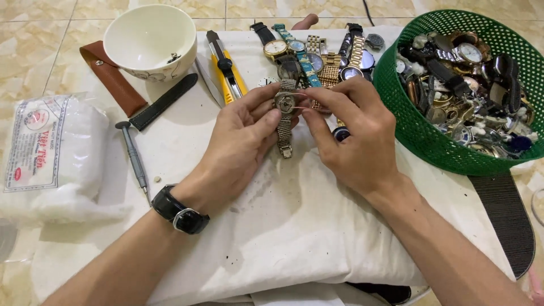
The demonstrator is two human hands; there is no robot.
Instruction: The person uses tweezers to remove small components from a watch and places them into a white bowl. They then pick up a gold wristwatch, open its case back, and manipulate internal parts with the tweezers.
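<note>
Over the middle of a white cloth spread on the surface, both hands meet on a small metal-banded watch. The left hand, with a black wristwatch strapped at its wrist, grips the watch case between thumb and fingers, so that the link band hangs down toward the cloth. The right hand is closed in a pinch at the right edge of the case, thumb and forefinger pressed together on what may be a thin pin or wire, though it is too fine to make out with certainty. Just behind the hands lies a row of watches with gold, silver, teal and black bands, laid side by side on the cloth. To the right, a green plastic basket is heaped with more watches and loose parts. To the left of the row rest a yellow utility knife and a black watch strap, with a small screwdriver nearer the left hand. A white bowl stands at the upper left beside a brown leather pouch, and a clear bag of white cotton sits at the far left edge. The floor beyond is beige tile.
</note>
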